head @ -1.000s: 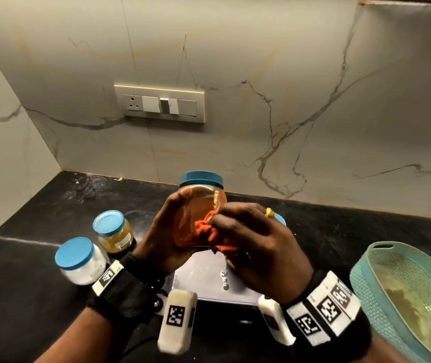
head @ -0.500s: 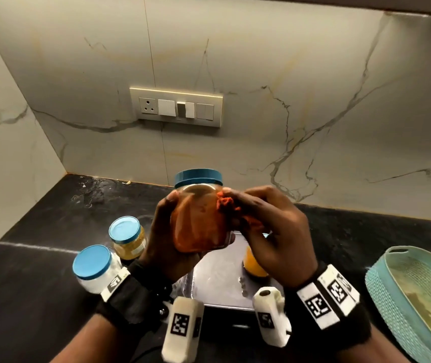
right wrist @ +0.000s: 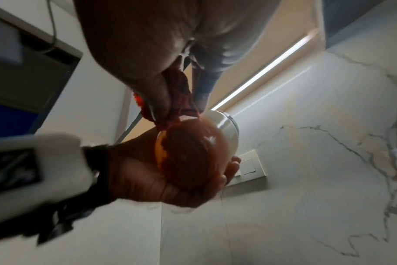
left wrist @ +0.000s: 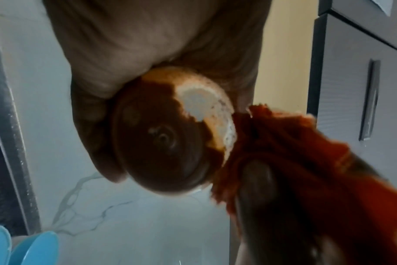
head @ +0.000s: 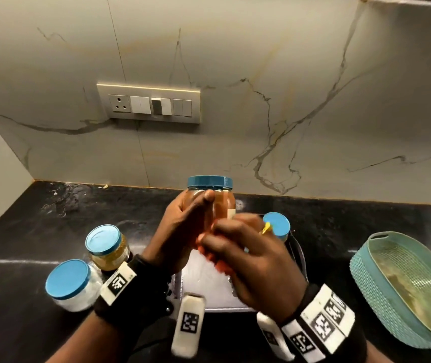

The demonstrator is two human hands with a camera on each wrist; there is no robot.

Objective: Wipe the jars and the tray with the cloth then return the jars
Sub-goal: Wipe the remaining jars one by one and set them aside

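Note:
My left hand [head: 183, 229] grips a tall jar of red-brown powder [head: 222, 203] with a blue lid [head: 210, 182], held upright above the steel tray [head: 204, 286]. In the wrist views the jar's round base [left wrist: 161, 141] [right wrist: 193, 157] faces the cameras. My right hand [head: 246, 255] pinches the orange-red cloth [left wrist: 290, 157] [right wrist: 179, 100] against the jar's lower right side. Only small bits of the cloth [head: 209, 254] show in the head view. One blue-lidded jar [head: 276, 226] stands on the tray behind my right hand.
Two blue-lidded jars stand on the black counter at left: a yellow-filled one [head: 107, 247] and a white-filled one [head: 71, 284]. A teal woven basket [head: 382, 297] sits at right. The marble wall with a switch plate [head: 148, 104] rises behind.
My right hand with the cloth went up to the jar's top right side, then came back down to its lower right side. The left hand kept holding the jar.

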